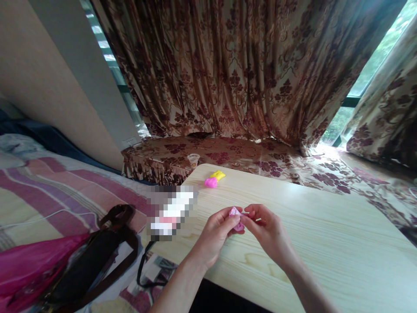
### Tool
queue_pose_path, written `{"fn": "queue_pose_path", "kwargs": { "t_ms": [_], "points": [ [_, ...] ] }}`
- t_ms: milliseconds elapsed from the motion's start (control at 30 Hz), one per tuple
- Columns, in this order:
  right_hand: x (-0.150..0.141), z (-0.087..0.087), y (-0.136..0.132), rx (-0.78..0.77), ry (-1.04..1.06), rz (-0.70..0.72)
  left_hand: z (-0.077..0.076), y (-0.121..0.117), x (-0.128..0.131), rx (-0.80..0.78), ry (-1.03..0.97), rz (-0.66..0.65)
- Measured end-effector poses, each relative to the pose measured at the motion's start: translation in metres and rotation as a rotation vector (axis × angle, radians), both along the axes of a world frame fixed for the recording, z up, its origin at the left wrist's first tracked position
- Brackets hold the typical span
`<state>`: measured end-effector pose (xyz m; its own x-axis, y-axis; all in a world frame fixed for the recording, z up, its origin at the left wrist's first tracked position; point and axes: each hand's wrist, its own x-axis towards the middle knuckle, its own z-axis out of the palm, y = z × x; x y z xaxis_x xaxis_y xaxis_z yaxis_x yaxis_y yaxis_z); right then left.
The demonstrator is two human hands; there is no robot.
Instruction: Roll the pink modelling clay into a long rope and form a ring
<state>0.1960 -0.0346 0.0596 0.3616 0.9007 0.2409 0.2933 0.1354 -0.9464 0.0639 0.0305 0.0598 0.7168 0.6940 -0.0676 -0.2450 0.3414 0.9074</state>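
Above the wooden table top (302, 217), both hands meet around a small crumpled pink thing (237, 222), pale at its upper end and brighter below; its exact kind does not show. My left hand (218, 226) is closed on its left side, with the thumb across the front. From the right, the thumb and fingertips of my right hand (265, 221) pinch its edge. Farther back on the table lies a bright pink lump (210, 183), touching or overlapping a small yellow packet (218, 175).
A clear plastic cup (193, 159) stands behind the table's far left corner on a flowered cover (228, 152). A blurred-out object with a black cord (143, 261) lies at the table's left edge. A dark bag (87, 256) rests on the striped bed at left.
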Motion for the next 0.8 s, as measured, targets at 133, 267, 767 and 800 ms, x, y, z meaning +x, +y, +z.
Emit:
{"fn": "queue_pose_path", "kwargs": {
  "t_ms": [133, 267, 767, 800],
  "points": [
    [-0.001, 0.002, 0.000, -0.024, 0.076, 0.023, -0.001, -0.003, 0.001, 0.043, -0.014, 0.015],
    [0.001, 0.002, -0.001, -0.025, 0.067, 0.017, 0.000, -0.003, 0.000, -0.048, -0.018, 0.019],
    [0.004, -0.007, -0.008, -0.045, 0.134, 0.080, -0.008, 0.002, -0.003, -0.067, -0.055, 0.100],
    [0.003, -0.007, -0.008, -0.040, 0.119, 0.087, -0.007, 0.002, -0.003, -0.079, -0.060, 0.090]
  ]
}}
